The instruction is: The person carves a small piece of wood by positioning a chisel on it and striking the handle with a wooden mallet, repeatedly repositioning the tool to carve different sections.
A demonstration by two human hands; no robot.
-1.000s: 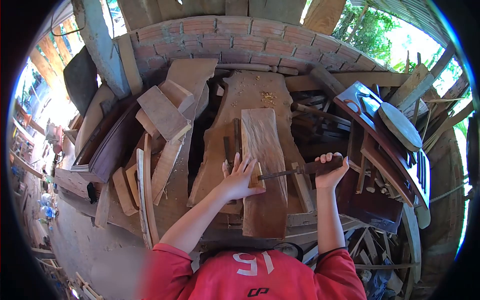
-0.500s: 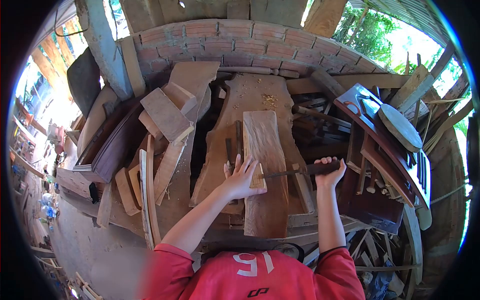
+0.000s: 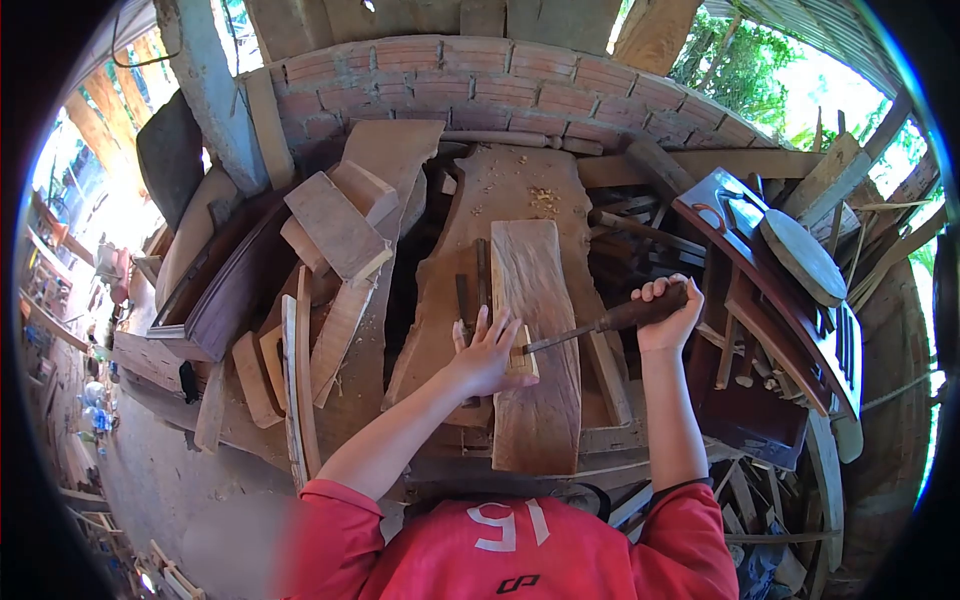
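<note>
Fingers wrapped round the dark wooden handle of a long narrow tool, my right hand is right of the plank. The tool's metal blade slants down leftward, its tip at a small light wood block. My left hand presses on that block from its left side, with the fingers partly spread. Under the block lies a long pale plank, set lengthwise on a wide rough-edged slab. Two thin dark tools lie on the slab, left of the plank.
Wood offcuts and a dark drawer-like box are piled at the left. At the right stand dark varnished furniture pieces with a round wooden disc on them. A low brick wall runs behind the slab.
My right hand has risen and moved slightly right with the handle, so the tool now tilts more steeply towards the block. My left hand stays on the block, almost unmoved.
</note>
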